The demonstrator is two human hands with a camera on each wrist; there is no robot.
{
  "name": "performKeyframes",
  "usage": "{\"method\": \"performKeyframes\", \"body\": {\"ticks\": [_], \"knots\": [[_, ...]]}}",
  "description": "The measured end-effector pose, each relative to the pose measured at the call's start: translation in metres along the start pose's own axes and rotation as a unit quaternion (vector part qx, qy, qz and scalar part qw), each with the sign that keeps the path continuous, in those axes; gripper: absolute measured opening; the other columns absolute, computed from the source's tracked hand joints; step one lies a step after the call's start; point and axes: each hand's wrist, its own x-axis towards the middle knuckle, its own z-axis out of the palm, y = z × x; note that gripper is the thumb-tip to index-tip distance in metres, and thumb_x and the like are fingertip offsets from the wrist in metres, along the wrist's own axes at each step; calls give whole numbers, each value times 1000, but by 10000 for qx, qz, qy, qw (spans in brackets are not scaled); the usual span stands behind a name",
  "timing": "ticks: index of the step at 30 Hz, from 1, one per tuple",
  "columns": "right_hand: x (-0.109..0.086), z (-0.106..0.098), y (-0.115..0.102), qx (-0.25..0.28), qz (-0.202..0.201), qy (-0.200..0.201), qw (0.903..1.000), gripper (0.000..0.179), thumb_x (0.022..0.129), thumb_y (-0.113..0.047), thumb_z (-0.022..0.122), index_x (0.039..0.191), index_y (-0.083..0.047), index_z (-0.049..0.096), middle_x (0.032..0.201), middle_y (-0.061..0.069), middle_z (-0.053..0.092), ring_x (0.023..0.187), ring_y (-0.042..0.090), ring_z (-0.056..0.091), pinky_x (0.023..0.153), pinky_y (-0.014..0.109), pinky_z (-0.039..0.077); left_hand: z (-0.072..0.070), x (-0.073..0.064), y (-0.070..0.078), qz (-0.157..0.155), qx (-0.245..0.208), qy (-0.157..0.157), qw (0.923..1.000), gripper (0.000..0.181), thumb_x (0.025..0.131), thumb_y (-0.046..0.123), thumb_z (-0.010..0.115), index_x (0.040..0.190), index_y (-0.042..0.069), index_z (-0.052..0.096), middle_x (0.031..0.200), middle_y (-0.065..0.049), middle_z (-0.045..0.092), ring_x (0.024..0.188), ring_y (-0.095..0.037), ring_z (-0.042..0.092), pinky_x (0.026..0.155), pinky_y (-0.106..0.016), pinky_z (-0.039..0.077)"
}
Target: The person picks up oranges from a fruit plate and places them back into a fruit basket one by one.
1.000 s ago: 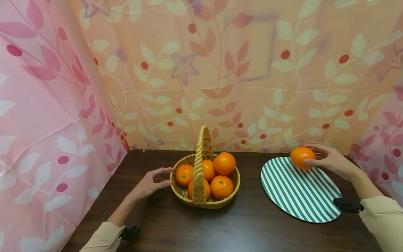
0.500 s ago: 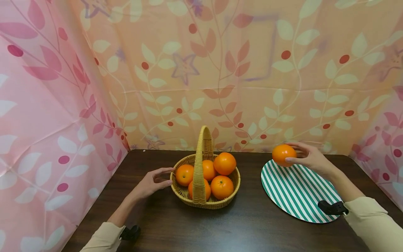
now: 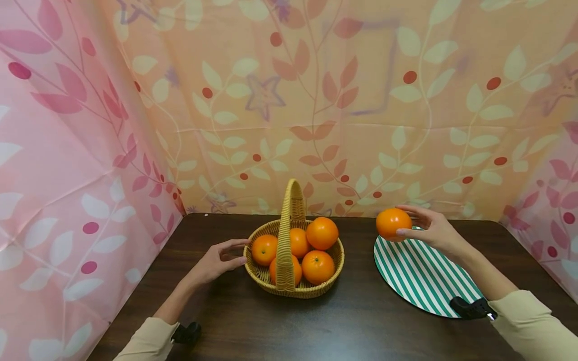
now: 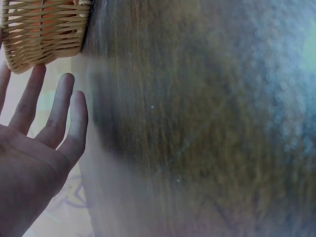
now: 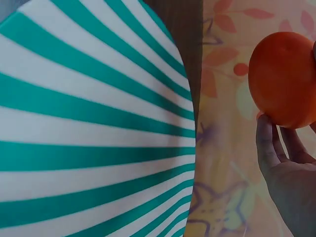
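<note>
My right hand holds an orange between thumb and fingers, raised over the far left edge of a green-and-white striped oval placemat. In the right wrist view the orange is clear of the placemat. A wicker basket with a tall handle stands left of centre, with several oranges inside. At its left rim rests my left hand, fingers extended. The left wrist view has those fingers loosely spread, with fingertips right at the woven basket wall.
Everything stands on a dark wooden table. A patterned cloth hangs behind it, and pink cloth closes off the left side. The basket's handle arches up over the oranges.
My right hand has carried the orange leftward, from over the placemat's back part to its left edge. My left hand and the basket stay where they were.
</note>
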Motion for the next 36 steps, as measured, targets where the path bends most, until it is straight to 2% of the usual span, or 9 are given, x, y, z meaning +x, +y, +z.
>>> {"method": "performKeyframes", "body": {"ticks": [4,10,15,19,26,31,36], "knots": [[3,9,-9,169,-46,-57,9998,55,97,-7,70,149,-4,49,138,14,56,116,15,60,89,27,52,-1,1,-1,-3,5,-45,10000,48,99,14,70,143,2,55,141,-24,54,108,-35,67,84,-36,57],[5,26,-24,392,4,-90,9992,56,96,-9,73,147,-6,51,136,14,56,115,23,60,88,29,54,-1,2,-1,-170,-37,-30,9998,49,98,15,71,144,5,56,141,-21,55,109,-34,67,85,-36,57],[7,40,-40,658,-89,-170,9977,57,94,-7,75,146,-6,52,137,15,56,116,24,60,89,30,54,-1,3,-1,-134,30,-41,9999,48,99,16,70,144,6,56,141,-20,55,110,-37,66,85,-35,57],[10,53,-51,938,-266,-208,9950,57,93,-3,74,146,-5,52,138,16,55,117,23,60,90,31,54,-1,2,-2,-123,10,-14,9999,48,98,15,70,143,5,57,141,-20,55,109,-37,66,84,-35,57],[12,76,-68,1223,-532,-313,9906,58,91,-1,76,144,-5,53,138,15,56,115,29,62,90,36,55,0,0,-3,-92,-8,38,10000,48,98,14,71,143,3,56,140,-22,56,106,-33,68,82,-37,58],[12,90,-74,1357,-615,-472,9877,61,89,-1,78,145,-4,53,139,15,57,115,30,63,93,38,54,0,1,-4,-89,-11,17,10000,49,98,14,70,144,3,56,139,-23,56,106,-33,68,83,-42,58],[14,106,-77,1463,-793,-664,9838,63,87,-1,80,144,-2,52,139,14,58,118,30,62,96,41,52,0,2,-3,-140,-26,-13,9999,49,99,14,70,144,3,55,139,-24,56,106,-35,67,83,-42,58]]}}
